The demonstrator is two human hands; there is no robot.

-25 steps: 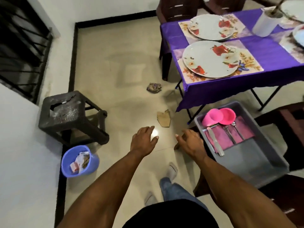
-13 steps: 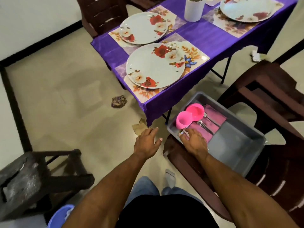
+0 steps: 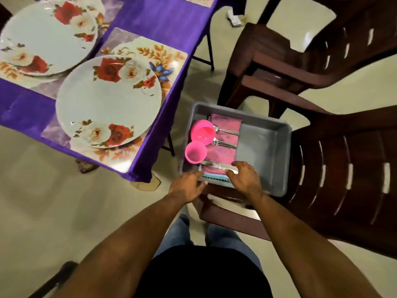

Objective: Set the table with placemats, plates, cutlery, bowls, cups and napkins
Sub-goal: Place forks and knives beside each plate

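Cutlery (image 3: 223, 166) in the grey tub (image 3: 266, 147), lower centre of frame, has now been reached: half a second ago only the tub's near edge was neared. The knife is pinched by the right hand (image 3: 245, 179); the left hand (image 3: 187, 187), fingers relaxed, rests at the rim. Plates (image 3: 107, 100) are already laid upper left, so cutlery appears next.

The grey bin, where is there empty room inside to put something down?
The right half of the grey bin is bare, bordered by its right wall and the pink napkins. The left half is crowded: pink bowl, pink cup, cutlery, both hands.
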